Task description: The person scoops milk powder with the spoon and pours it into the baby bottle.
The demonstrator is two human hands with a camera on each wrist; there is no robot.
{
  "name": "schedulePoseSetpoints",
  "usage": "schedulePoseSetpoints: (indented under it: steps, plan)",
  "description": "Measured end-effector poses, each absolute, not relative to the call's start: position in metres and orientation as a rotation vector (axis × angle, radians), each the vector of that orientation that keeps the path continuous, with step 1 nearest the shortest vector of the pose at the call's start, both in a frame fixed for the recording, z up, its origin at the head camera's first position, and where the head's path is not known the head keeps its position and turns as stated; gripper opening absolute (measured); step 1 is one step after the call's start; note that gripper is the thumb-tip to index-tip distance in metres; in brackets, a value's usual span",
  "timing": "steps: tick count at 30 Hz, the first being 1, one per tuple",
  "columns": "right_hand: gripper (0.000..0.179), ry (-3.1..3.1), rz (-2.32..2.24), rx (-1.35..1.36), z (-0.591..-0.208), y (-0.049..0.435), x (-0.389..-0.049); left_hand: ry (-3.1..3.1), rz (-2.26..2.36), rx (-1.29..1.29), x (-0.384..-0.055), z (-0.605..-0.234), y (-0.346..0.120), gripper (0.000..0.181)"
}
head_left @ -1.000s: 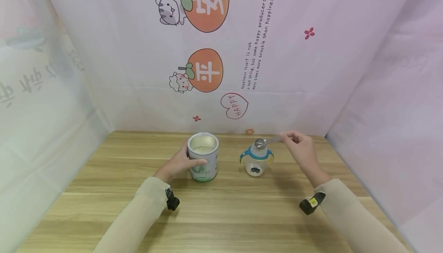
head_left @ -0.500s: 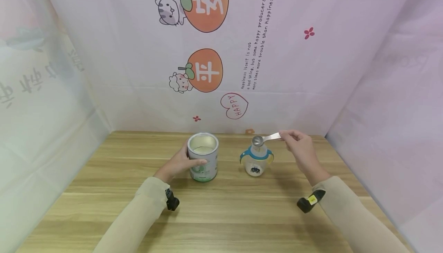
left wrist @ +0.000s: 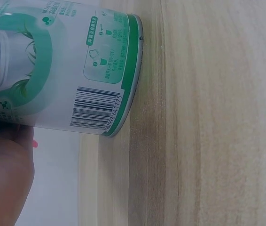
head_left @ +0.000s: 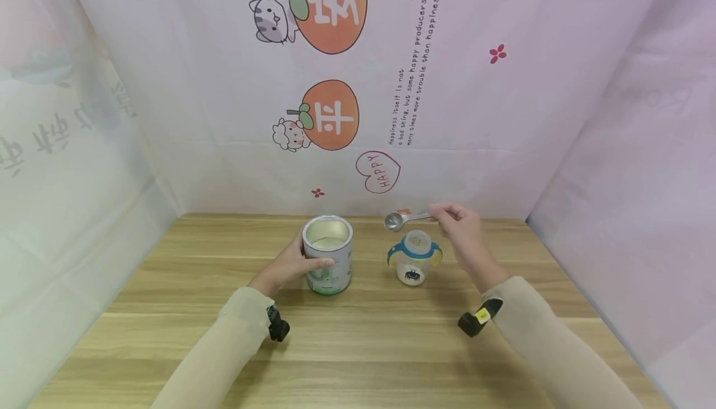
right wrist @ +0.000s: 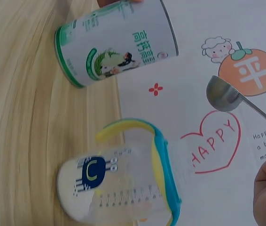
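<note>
Grips can [head_left: 339, 272] with left hand [head_left: 292, 265], pinches scoop [head_left: 394, 221] with right hand [head_left: 463, 230]. Appears midway through filling bottle [head_left: 414, 261]; probably calls for dipping scoop.

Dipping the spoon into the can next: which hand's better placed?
Probably the right hand: it holds the spoon, extended to the side where the open can stands. The left hand is occupied gripping that can.
</note>
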State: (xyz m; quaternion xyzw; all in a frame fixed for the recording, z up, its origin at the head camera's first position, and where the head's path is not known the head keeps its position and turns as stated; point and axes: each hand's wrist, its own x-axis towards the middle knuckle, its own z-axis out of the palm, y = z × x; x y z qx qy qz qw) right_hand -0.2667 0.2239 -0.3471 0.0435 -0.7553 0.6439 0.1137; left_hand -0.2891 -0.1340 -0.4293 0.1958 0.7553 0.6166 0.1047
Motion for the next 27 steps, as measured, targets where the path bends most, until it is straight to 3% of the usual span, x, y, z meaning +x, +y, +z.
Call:
schedulePoseSetpoints:
  steps: [7, 27]
  plan:
    - [0.046, -2.295, 1.879, 0.116, -0.343, 0.199, -0.270, 2.226, 1.827, 0.562, -0.289, -0.431, -0.134, 0.097]
    - [0.031, -2.238, 1.998, 0.252, -0.345, 0.135, -0.280, 2.242, 1.820, 0.545, -0.291, -0.431, -0.135, 0.100]
